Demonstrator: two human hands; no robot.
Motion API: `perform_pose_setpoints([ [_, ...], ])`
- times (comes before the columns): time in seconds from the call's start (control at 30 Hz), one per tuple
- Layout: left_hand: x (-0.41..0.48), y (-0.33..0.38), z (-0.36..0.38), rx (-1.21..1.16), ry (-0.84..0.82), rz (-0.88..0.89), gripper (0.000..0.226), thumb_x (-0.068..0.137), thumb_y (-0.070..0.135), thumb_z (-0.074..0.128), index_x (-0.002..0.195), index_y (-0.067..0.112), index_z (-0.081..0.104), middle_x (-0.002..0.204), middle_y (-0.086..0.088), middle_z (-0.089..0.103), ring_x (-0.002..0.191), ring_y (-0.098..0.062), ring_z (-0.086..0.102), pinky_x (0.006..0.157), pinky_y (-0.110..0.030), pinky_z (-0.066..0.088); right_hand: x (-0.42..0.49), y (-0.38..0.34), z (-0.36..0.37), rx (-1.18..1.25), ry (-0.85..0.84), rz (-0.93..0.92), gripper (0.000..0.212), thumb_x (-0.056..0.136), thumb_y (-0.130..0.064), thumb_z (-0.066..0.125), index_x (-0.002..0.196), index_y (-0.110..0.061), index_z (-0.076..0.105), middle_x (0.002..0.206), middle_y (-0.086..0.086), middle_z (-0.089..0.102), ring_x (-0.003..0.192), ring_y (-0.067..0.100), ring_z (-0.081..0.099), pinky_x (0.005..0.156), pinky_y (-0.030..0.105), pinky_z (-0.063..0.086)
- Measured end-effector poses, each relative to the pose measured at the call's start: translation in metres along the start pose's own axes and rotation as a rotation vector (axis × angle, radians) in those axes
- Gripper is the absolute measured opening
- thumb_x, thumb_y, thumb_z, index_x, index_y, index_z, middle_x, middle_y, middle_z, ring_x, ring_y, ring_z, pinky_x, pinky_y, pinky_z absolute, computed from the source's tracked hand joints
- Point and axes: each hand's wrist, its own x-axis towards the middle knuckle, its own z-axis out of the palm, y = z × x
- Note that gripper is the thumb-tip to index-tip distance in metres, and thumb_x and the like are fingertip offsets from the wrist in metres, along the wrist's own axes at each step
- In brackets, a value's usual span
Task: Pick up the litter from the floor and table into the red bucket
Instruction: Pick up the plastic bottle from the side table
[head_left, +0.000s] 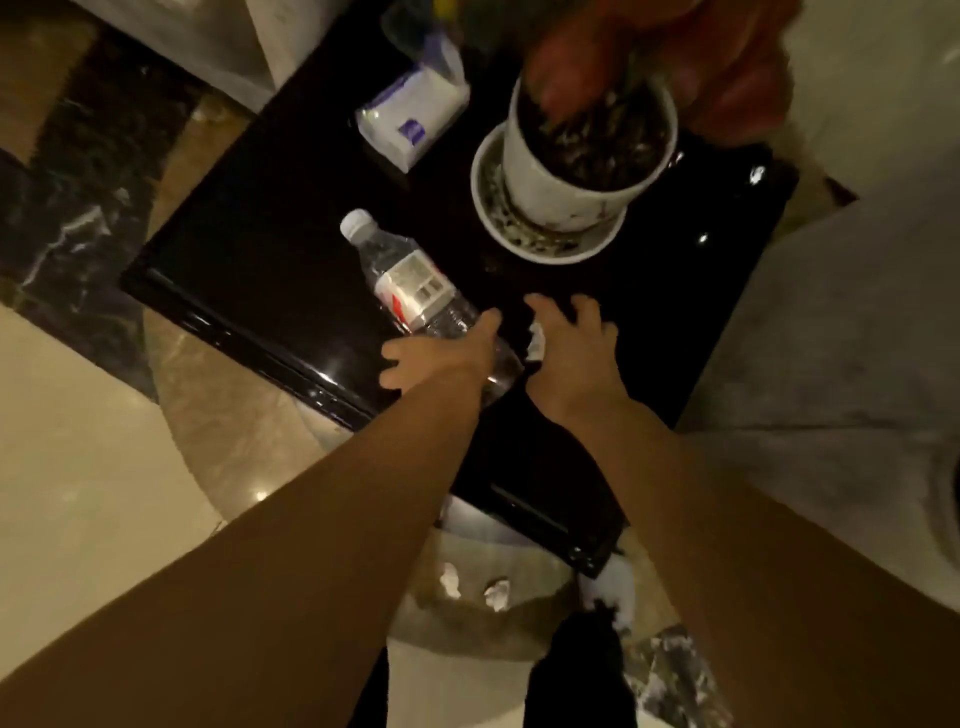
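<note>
Both bare arms reach out over the glossy black worktop (249, 228). The left hand (441, 353) lies over the lower end of a clear plastic bottle (415, 283) that rests on its side, white cap pointing away — thumb on one side, fingers spread on the other, though whether it grips cannot be told. The right hand (569, 345) is spread open, fingers splayed, just beside a crumpled white paper scrap (536, 340) on the worktop. Farther back stand a white plant pot (566, 176) in its saucer and a tissue pack (410, 114). Two more paper wads (475, 584) lie on the floor below the worktop's near edge.
</note>
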Motion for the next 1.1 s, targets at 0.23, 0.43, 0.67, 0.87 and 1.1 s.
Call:
perform_pose_setpoints([
  [0.23,0.014,-0.007,-0.008,-0.059,-0.169,0.079,0.097,0.048,0.049,0.084,0.127,0.010,0.043,0.118,-0.013,0.055,0.092,-0.030,0.063,0.071,-0.045,0.060,-0.006,-0.010,0.040,0.064,0.102,0.062,0.015,0.084,-0.002,0.063,0.093,-0.010,0.053,0.113,0.018,0.046,0.103,0.033,0.045,0.078,0.037,0.045],
  [0.43,-0.015,-0.046,-0.052,0.161,-0.249,0.359,0.070,0.046,0.029,0.079,0.109,0.013,0.053,0.096,-0.008,0.067,0.078,-0.023,0.066,0.066,-0.038,0.058,-0.070,0.009,0.008,0.132,0.082,0.136,0.024,0.082,-0.004,0.057,0.062,-0.015,0.049,0.070,0.009,0.055,0.061,0.024,0.053,0.053,0.031,0.045],
  [0.67,-0.133,-0.085,-0.079,0.381,-0.490,0.733,0.061,0.046,0.022,0.075,0.101,0.025,0.050,0.086,0.006,0.064,0.072,-0.009,0.064,0.053,-0.025,0.047,-0.186,0.036,-0.049,0.411,0.251,0.257,0.033,0.076,-0.011,0.057,0.047,-0.014,0.042,0.051,0.003,0.044,0.048,0.019,0.045,0.048,0.027,0.035],
  [0.87,-0.273,-0.143,-0.092,0.392,-0.671,0.944,0.044,0.046,0.023,0.075,0.084,0.034,0.055,0.076,0.007,0.067,0.061,-0.005,0.065,0.047,-0.017,0.047,-0.345,0.102,-0.097,0.438,0.428,0.375,0.023,0.078,-0.017,0.058,0.058,-0.017,0.049,0.066,0.005,0.051,0.064,0.023,0.051,0.056,0.026,0.038],
  [1.1,-0.478,-0.251,-0.122,0.405,-0.937,1.097,0.059,0.044,0.011,0.069,0.097,0.038,0.062,0.078,0.019,0.070,0.065,0.005,0.063,0.043,-0.011,0.045,-0.615,0.178,-0.158,0.322,0.662,0.529,0.032,0.082,-0.021,0.054,0.052,-0.015,0.046,0.061,0.006,0.051,0.068,0.029,0.051,0.063,0.029,0.039],
])
